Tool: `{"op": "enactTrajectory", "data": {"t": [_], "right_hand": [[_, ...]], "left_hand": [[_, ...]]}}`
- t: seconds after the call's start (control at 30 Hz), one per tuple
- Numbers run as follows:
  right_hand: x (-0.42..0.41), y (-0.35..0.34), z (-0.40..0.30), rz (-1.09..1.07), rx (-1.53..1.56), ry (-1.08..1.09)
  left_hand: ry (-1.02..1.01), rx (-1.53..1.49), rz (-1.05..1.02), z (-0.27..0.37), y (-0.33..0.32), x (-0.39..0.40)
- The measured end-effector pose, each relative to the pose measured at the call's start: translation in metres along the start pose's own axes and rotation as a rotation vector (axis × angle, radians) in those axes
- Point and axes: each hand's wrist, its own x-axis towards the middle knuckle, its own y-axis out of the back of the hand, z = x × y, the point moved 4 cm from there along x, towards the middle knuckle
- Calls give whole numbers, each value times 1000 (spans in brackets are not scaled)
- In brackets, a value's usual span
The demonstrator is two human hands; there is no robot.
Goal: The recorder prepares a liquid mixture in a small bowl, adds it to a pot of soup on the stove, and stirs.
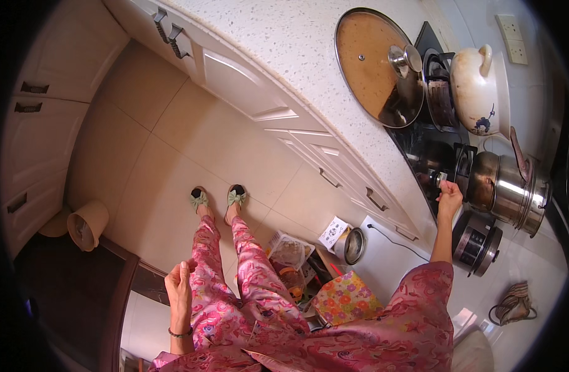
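My right hand (pixel 449 199) reaches out to the gas cooktop (pixel 412 144), its thumb and fingers closed around a control knob (pixel 439 178) on the black glass. Behind that knob, a stacked stainless steel steamer pot (pixel 512 183) sits on a burner. An electric cooker (pixel 475 244) stands just beside my right forearm. Low at my left side hangs my left hand (pixel 178 281), its fingers loosely curled with nothing visible in them.
A glass-lidded pan (pixel 375 60) and a white pot with blue decoration (pixel 477 90) stand at the cooktop's far end. Drawer handles (pixel 330 178) line the speckled counter (pixel 284 51). Boxes, a metal pot (pixel 354 246) and a flowered box (pixel 346 297) crowd the floor. A bin (pixel 91 225) stands left.
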Motion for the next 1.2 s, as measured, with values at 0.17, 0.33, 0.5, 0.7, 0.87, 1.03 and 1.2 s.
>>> {"op": "enactTrajectory", "data": {"t": [0.17,0.33,0.5,0.7,0.87,1.03,1.2], "right_hand": [[-1,1,-3,-2,-9,-2],[0,0,7,1,-1,-1],[1,1,11,-10,3,1],[7,-2,15,-12,-37,-13],[-8,8,-3,203,-238,158],[-89,-9,-75,169,56,84],[-186,-69,-174,40,88,222]], "left_hand": [[-15,37,-2,8,3,1],[-34,-20,1,11,7,3],[-35,-16,8,16,13,6],[-40,-16,7,25,17,13],[-88,-151,2,48,30,12],[-268,-180,60,112,61,13],[-500,-104,315,207,121,10]]}}
